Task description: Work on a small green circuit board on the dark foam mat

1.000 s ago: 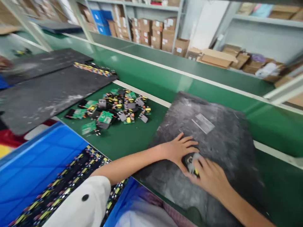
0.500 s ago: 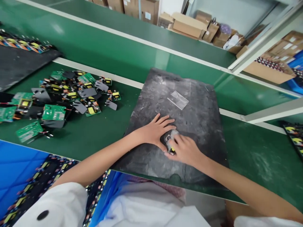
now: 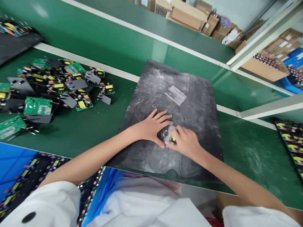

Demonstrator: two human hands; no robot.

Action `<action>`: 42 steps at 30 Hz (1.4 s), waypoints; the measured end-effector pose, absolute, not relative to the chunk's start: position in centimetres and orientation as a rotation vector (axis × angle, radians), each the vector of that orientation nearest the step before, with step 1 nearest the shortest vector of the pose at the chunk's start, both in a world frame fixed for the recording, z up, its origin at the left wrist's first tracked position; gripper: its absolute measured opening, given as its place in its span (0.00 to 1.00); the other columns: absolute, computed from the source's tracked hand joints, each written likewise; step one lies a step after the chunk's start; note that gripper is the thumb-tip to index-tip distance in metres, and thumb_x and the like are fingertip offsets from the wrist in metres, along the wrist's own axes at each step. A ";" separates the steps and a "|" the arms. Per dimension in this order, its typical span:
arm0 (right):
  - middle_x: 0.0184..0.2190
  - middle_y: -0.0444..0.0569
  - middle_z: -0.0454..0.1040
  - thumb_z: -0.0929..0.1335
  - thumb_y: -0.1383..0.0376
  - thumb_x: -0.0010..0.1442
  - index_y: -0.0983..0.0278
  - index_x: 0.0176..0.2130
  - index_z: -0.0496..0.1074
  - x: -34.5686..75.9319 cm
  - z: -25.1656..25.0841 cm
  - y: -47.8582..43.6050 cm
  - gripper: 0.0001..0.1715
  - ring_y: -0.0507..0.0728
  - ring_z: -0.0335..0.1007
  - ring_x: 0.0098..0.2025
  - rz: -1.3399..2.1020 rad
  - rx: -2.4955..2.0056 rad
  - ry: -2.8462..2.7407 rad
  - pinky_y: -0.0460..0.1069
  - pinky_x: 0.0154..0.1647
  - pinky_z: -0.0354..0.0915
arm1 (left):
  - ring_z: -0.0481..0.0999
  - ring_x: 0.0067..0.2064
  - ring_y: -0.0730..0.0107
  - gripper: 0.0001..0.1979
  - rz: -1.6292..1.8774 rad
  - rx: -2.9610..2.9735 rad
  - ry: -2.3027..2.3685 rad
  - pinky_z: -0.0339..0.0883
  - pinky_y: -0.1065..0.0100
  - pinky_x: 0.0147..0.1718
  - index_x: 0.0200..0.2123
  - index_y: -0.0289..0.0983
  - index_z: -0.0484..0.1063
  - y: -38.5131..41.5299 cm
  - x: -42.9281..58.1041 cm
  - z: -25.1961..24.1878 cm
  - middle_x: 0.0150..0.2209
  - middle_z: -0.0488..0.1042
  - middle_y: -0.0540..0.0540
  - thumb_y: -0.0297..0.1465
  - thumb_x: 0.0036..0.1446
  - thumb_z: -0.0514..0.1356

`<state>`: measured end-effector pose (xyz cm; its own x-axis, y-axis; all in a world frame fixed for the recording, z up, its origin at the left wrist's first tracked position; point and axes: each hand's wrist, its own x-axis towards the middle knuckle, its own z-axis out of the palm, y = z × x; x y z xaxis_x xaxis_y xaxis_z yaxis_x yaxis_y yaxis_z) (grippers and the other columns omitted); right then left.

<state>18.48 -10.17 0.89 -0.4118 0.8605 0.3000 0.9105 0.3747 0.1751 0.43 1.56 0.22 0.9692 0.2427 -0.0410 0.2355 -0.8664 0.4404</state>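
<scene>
Your left hand [image 3: 151, 128] lies palm down with its fingers spread, resting on the black mat [image 3: 146, 157] and holding nothing that shows. Your right hand [image 3: 187, 141] is bent in with its fingers curled, thumb on the near side and fingertips on the far side, gripping the small grey part [image 3: 167, 133]. That part sits on the mat between your two hands, just off the thumb and forefinger of your left one; a bit of yellow shows on it beside your right fingers, which cover the rest.

Ahead of both your hands, on the same mat, lies a clear plastic piece [image 3: 176, 95], touched by neither. Well to the left of your left hand, a loose pile of circuit boards [image 3: 76, 84] is spread over the green worktop [image 3: 101, 121], some green side up, with grey plates and yellow blocks among them. Well to the right of your right hand, more boards [image 3: 292, 146] stand in rows. Far ahead of your hands, beyond the green panel [image 3: 132, 41], is an open cardboard box [image 3: 188, 17].
</scene>
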 end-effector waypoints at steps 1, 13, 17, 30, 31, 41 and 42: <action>0.26 0.47 0.65 0.60 0.51 0.64 0.64 0.32 0.67 18.5 0.9 -10.2 0.21 0.55 0.62 0.27 -0.464 -1.554 -2.503 0.49 0.26 0.50 | 0.36 0.68 0.49 0.46 0.020 2.662 0.339 0.23 0.43 0.62 0.63 0.40 0.51 1.6 0.5 0.2 0.67 0.44 0.43 0.58 0.47 0.56; 0.26 0.47 0.64 0.58 0.49 0.66 0.65 0.31 0.67 19.3 1.2 -10.3 0.25 0.54 0.61 0.26 -0.521 -1.587 -2.506 0.49 0.25 0.49 | 0.36 0.68 0.49 0.49 0.009 2.669 0.364 0.23 0.43 0.62 0.63 0.39 0.51 1.5 0.5 0.4 0.68 0.42 0.43 0.62 0.45 0.53; 0.27 0.48 0.65 0.59 0.50 0.65 0.65 0.32 0.67 19.1 0.9 -10.5 0.23 0.55 0.61 0.27 -0.476 -1.575 -2.509 0.49 0.26 0.50 | 0.36 0.68 0.48 0.49 0.009 2.661 0.362 0.23 0.43 0.62 0.63 0.38 0.51 1.5 0.6 0.5 0.68 0.43 0.42 0.61 0.45 0.54; 0.26 0.47 0.65 0.54 0.50 0.68 0.65 0.32 0.68 18.8 0.9 -9.9 0.28 0.55 0.63 0.26 -0.480 -1.598 -2.412 0.49 0.25 0.51 | 0.38 0.68 0.49 0.49 0.039 2.659 0.371 0.24 0.43 0.62 0.63 0.38 0.52 1.6 0.6 0.1 0.67 0.44 0.42 0.62 0.44 0.54; 0.26 0.48 0.66 0.53 0.50 0.69 0.66 0.32 0.68 18.8 0.9 -9.8 0.29 0.55 0.63 0.26 -0.486 -1.635 -2.385 0.49 0.25 0.51 | 0.38 0.68 0.50 0.49 0.043 2.660 0.372 0.24 0.43 0.62 0.63 0.38 0.52 1.6 0.6 0.0 0.67 0.44 0.42 0.62 0.44 0.54; 0.27 0.48 0.66 0.55 0.49 0.68 0.66 0.34 0.68 18.8 0.9 -9.7 0.27 0.55 0.62 0.26 -0.465 -1.685 -2.403 0.49 0.25 0.51 | 0.38 0.68 0.49 0.46 0.082 2.680 0.338 0.25 0.42 0.62 0.62 0.37 0.52 1.7 0.6 -0.3 0.67 0.46 0.41 0.59 0.47 0.54; 0.27 0.48 0.66 0.55 0.48 0.67 0.65 0.33 0.67 18.8 0.9 -9.8 0.27 0.55 0.62 0.26 -0.454 -1.621 -2.454 0.48 0.25 0.51 | 0.38 0.68 0.48 0.46 0.079 2.681 0.334 0.25 0.42 0.62 0.62 0.36 0.52 1.7 0.6 -0.3 0.67 0.46 0.40 0.59 0.47 0.55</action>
<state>18.80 -9.80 0.91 -0.3968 0.8671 0.3012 0.9175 0.3642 0.1601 0.64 1.66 -0.32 0.9693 0.2460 0.0025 0.2212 -0.8761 0.4284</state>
